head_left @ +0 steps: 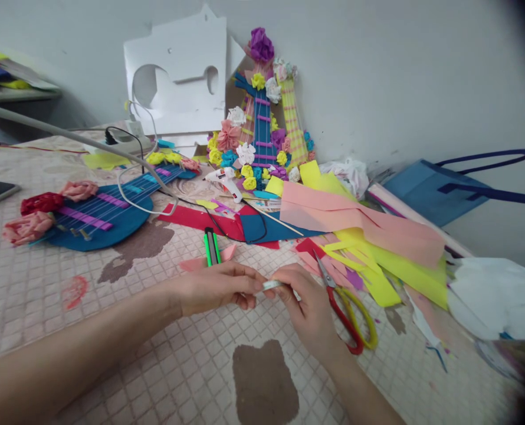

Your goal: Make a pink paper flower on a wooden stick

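A small pale, whitish strip or roll [272, 284] is pinched between both hands over the table; its kind is too small to make out. My left hand [225, 285] grips its left end with the fingertips. The right end sits between thumb and fingers of my right hand [305, 304]. Beyond my left hand lies a green box cutter [212, 247] on a pink scrap. Scissors [348, 313] with red and yellow handles rest just right of my right hand. Farther left is a blue guitar shape [98, 218] with purple strips, strings and paper roses.
A white glue gun [227, 181] lies mid-table beside blue and red sheets. Pink [355, 218] and yellow sheets pile up at right, near a blue bag [437, 192]. Flower-covered guitars [262, 127] and a white cut-out board [178, 77] lean on the wall. A white cord [98, 144] crosses the left.
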